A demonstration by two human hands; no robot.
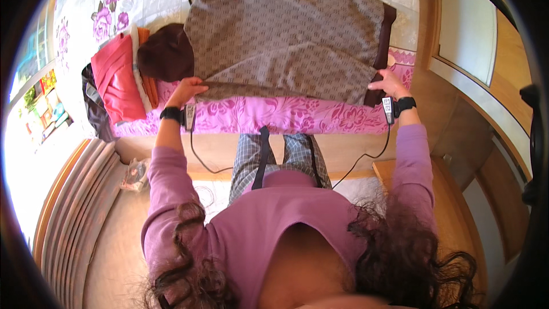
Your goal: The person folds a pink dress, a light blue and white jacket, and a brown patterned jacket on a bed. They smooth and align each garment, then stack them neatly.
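Note:
A brown sweatshirt (283, 38) with a small repeated print lies sideways before me, its dark brown hem band (385, 34) to the right. At its left end is a plain dark brown part (167, 53) that looks like a hood. My left hand (187, 90) pinches the near edge of the cloth beside that part. Over at the near hem corner, my right hand (389, 84) grips the fabric between thumb and fingers. A shallow fold runs along the near side, between my hands. The sleeve cloth at the top is partly cut off.
Folded clothes, red (113, 79) and orange (149, 81), lie left of the sweatshirt on the bed's pink floral cover (274, 113). A dark garment (98, 111) hangs over the bed edge. Cables (201, 164) run from both wrist devices. A gathered curtain (81, 197) stands at left.

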